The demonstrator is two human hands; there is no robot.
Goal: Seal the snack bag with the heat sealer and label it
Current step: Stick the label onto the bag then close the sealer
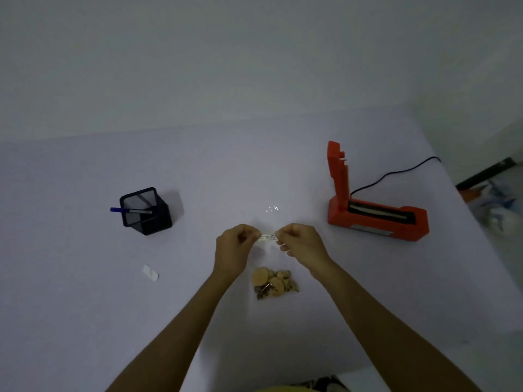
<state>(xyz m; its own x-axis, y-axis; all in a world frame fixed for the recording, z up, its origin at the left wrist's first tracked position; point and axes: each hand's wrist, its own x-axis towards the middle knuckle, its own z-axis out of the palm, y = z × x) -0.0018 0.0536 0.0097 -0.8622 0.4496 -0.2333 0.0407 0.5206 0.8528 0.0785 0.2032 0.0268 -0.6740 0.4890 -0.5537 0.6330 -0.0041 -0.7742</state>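
Observation:
A clear snack bag point(274, 282) with cookies and small brown snacks lies flat on the white table, just below my hands. My left hand point(235, 246) and my right hand point(300, 244) pinch the two ends of a small white label point(268, 237) with dark print, holding it above the bag's upper part. The orange heat sealer point(376, 216) stands to the right with its lid raised upright and its sealing strip exposed.
A black mesh pen holder point(145, 212) with a blue pen point(127, 210) stands at the left. A small white paper scrap point(150, 273) lies left of my arms. The sealer's black cord point(396, 174) runs to the table's right edge.

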